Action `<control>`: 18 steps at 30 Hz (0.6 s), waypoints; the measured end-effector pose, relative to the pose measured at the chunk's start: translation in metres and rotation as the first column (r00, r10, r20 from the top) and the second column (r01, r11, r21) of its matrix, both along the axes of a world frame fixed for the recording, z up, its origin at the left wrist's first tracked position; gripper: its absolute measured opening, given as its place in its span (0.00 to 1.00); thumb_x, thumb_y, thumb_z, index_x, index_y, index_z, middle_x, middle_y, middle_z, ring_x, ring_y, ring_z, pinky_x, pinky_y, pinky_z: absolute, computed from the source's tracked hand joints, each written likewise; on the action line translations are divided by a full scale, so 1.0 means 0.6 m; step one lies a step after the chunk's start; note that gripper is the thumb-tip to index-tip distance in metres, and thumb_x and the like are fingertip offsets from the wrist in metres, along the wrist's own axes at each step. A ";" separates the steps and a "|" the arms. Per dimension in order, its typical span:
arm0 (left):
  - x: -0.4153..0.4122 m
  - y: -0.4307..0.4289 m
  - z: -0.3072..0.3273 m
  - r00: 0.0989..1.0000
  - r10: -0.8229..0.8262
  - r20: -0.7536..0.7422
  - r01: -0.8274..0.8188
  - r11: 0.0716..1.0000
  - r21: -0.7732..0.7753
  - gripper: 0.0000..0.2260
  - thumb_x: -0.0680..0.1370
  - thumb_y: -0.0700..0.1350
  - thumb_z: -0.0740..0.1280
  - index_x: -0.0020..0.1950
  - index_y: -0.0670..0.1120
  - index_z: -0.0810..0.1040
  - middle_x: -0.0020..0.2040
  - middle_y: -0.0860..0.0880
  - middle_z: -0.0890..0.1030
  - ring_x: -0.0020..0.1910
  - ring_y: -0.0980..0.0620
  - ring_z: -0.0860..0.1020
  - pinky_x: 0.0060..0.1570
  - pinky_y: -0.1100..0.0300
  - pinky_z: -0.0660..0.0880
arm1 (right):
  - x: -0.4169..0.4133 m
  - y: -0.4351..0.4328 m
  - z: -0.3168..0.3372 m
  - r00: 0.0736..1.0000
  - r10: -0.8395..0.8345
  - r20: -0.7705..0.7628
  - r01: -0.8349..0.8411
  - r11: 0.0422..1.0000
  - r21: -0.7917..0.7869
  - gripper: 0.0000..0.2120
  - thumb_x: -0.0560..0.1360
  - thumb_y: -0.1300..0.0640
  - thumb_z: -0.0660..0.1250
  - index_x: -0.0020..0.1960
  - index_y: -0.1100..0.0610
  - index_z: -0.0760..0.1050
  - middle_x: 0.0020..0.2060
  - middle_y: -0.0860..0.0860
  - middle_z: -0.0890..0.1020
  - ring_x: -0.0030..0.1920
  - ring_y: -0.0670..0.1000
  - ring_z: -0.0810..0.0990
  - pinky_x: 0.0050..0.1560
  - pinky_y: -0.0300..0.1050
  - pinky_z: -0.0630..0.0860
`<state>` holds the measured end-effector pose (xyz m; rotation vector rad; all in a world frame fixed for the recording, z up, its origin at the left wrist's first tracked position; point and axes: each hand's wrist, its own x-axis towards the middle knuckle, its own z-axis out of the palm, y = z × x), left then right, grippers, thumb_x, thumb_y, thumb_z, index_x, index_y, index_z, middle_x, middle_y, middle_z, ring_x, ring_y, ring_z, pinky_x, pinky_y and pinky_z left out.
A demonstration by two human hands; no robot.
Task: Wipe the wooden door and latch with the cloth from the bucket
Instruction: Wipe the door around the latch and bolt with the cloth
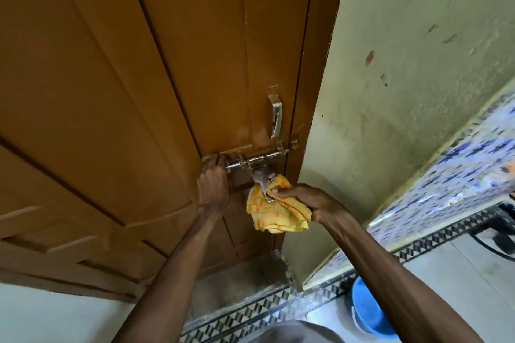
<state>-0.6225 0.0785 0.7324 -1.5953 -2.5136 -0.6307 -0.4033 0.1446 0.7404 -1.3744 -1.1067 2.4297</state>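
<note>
A brown wooden door (117, 86) fills the left and middle of the view. Its metal sliding latch (259, 160) runs across near the door's right edge, with a hasp hanging down from it. My right hand (306, 200) is shut on a yellow cloth (274, 211) and presses it around the hanging hasp. My left hand (213, 184) grips the left end of the latch, fingers curled against the door. A blue bucket (367, 312) stands on the floor at the lower right, partly hidden by my right forearm.
A chrome pull handle (276, 115) sits above the latch. A pale green wall (404, 78) stands right of the door frame. Blue patterned tiles (459, 175) and a black-and-white border strip (267, 312) run along the floor edge.
</note>
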 end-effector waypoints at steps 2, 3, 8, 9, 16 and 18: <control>0.001 -0.001 0.002 1.000 -0.008 0.001 0.008 1.000 0.012 0.08 0.78 0.34 0.70 0.57 0.41 0.80 0.60 0.42 0.79 0.52 0.36 0.81 0.40 0.46 0.78 | 0.012 -0.008 0.000 1.000 -0.002 -0.013 0.002 1.000 -0.025 0.09 0.76 0.61 0.70 0.55 0.63 0.79 0.44 0.58 0.87 0.42 0.56 0.87 0.44 0.48 0.83; 0.001 -0.001 0.002 1.000 -0.013 0.000 0.013 1.000 0.015 0.08 0.78 0.34 0.70 0.57 0.40 0.80 0.60 0.42 0.79 0.52 0.36 0.81 0.40 0.46 0.78 | 0.013 -0.012 0.002 1.000 -0.002 -0.021 0.001 0.999 -0.048 0.08 0.76 0.62 0.69 0.54 0.63 0.79 0.44 0.58 0.87 0.41 0.57 0.87 0.44 0.48 0.83; -0.002 0.004 -0.003 1.000 -0.007 -0.020 0.007 1.000 -0.018 0.10 0.78 0.33 0.70 0.57 0.41 0.80 0.60 0.42 0.78 0.52 0.38 0.81 0.41 0.46 0.78 | -0.020 0.002 0.011 0.998 -0.056 -0.009 0.056 0.998 -0.034 0.09 0.77 0.59 0.68 0.55 0.61 0.79 0.47 0.57 0.86 0.46 0.57 0.85 0.49 0.50 0.81; -0.003 0.004 -0.004 0.999 0.002 -0.032 -0.003 0.999 -0.035 0.11 0.78 0.32 0.69 0.59 0.42 0.79 0.61 0.42 0.78 0.53 0.38 0.81 0.42 0.46 0.78 | -0.030 0.005 0.015 0.998 -0.069 -0.005 0.069 0.998 -0.016 0.09 0.77 0.60 0.68 0.56 0.60 0.79 0.49 0.57 0.85 0.48 0.57 0.84 0.50 0.52 0.79; 0.001 0.001 0.000 0.999 -0.010 -0.031 0.010 1.000 -0.014 0.16 0.76 0.30 0.70 0.64 0.38 0.79 0.63 0.38 0.78 0.54 0.34 0.81 0.42 0.43 0.80 | -0.011 -0.033 -0.003 0.980 -0.195 0.047 0.189 0.976 0.108 0.28 0.62 0.55 0.82 0.59 0.62 0.80 0.50 0.58 0.87 0.50 0.59 0.86 0.53 0.54 0.82; 0.000 0.003 -0.003 1.000 -0.007 -0.029 0.007 1.000 -0.001 0.14 0.77 0.31 0.69 0.62 0.38 0.79 0.63 0.38 0.78 0.53 0.34 0.81 0.41 0.43 0.79 | 0.006 -0.040 -0.009 0.980 -0.171 0.105 0.157 0.979 0.134 0.36 0.55 0.53 0.85 0.59 0.63 0.80 0.51 0.59 0.86 0.51 0.60 0.86 0.57 0.59 0.80</control>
